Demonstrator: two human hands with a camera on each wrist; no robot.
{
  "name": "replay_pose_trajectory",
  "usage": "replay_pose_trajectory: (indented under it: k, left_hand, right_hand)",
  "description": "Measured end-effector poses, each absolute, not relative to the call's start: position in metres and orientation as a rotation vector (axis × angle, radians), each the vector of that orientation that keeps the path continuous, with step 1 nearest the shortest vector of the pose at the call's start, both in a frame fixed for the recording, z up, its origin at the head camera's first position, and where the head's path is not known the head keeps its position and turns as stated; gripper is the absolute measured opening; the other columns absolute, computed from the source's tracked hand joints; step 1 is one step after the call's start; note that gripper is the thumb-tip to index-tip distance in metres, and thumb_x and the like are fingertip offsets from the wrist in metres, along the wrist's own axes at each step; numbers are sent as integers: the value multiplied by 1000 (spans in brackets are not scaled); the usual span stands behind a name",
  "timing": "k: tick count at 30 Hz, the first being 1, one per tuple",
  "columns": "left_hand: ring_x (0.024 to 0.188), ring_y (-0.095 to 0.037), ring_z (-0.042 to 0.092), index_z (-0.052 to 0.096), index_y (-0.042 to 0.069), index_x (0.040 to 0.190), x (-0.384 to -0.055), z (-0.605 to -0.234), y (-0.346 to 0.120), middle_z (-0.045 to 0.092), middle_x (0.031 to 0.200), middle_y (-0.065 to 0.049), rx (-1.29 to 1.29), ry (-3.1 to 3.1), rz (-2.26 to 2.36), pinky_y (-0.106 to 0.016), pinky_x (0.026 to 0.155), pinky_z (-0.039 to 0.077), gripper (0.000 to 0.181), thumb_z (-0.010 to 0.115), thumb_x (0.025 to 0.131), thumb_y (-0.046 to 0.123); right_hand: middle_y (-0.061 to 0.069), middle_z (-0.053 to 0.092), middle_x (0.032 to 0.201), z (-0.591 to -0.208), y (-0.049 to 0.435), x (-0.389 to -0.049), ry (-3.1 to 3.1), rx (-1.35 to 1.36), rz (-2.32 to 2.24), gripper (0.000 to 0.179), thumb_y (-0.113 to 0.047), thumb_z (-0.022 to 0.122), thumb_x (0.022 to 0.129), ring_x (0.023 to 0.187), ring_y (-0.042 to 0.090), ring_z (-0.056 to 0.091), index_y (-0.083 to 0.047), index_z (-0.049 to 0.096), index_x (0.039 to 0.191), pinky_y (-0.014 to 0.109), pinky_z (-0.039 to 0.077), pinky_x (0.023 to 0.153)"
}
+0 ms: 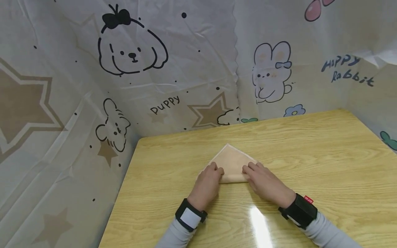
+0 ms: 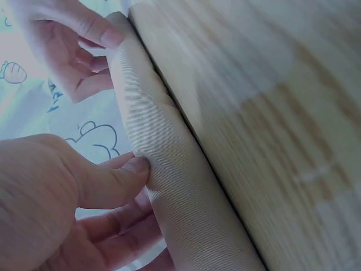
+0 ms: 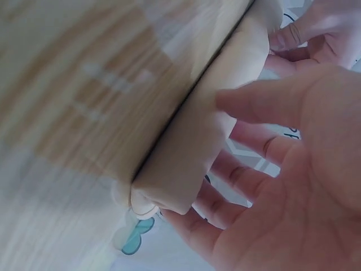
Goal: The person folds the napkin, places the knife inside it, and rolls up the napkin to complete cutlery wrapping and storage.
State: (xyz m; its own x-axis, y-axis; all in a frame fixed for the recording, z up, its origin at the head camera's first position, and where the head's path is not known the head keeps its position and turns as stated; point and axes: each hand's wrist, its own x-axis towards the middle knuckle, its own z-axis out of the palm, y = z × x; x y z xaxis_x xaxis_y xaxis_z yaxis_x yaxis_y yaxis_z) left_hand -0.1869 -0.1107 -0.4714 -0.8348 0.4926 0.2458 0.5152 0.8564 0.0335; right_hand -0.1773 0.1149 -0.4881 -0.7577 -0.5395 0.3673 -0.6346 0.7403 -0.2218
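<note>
A beige cloth (image 1: 232, 160) with a pale border lies on the table, folded to a triangle whose point faces away from me. Along its near side runs a thick rolled edge (image 2: 169, 147). My left hand (image 1: 207, 182) grips the left part of this roll, thumb on the near face and fingers over the far side. Toward the other end, my right hand (image 1: 266, 179) holds the roll with its thumb against the near face and its fingers behind. In the right wrist view, the roll's end (image 3: 169, 195) shows its folded layers. The cloth's underside is hidden.
The wood-grain table (image 1: 161, 172) extends around the cloth on all sides. A white curtain (image 1: 192, 69) printed with cartoon animals and stars hangs behind it and on the left. Black straps (image 1: 299, 210) circle both wrists above grey sleeves.
</note>
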Motion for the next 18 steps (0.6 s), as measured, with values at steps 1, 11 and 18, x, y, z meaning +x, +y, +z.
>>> replay_pose_trajectory:
  k: [1,11,18]
  left_hand:
    - [69,-16,55,72,12,96,-188,-472,-110,58,82,-3,-765,-2783,-131,-31,56,49,10,64,91,8]
    - [59,-13,56,75,15,81,-188,-468,-108,61,70,1,-752,-2792,-43,-30,48,45,13,69,84,4]
    - [60,-13,56,75,12,83,-186,-473,-108,60,72,0,-780,-2824,-115,-29,49,46,7,72,81,6]
  right_hand:
    - [0,49,86,-489,115,-177,-2660,918,475,17,-4,68,86,74,18,40,-9,58,99,28,37,61]
    - [1,48,87,-489,115,-178,-2655,904,476,19,-2,69,84,74,18,40,-7,61,102,27,37,59]
    - [4,51,88,-489,116,-177,-2666,892,489,20,-5,70,85,73,18,41,-3,67,104,27,37,58]
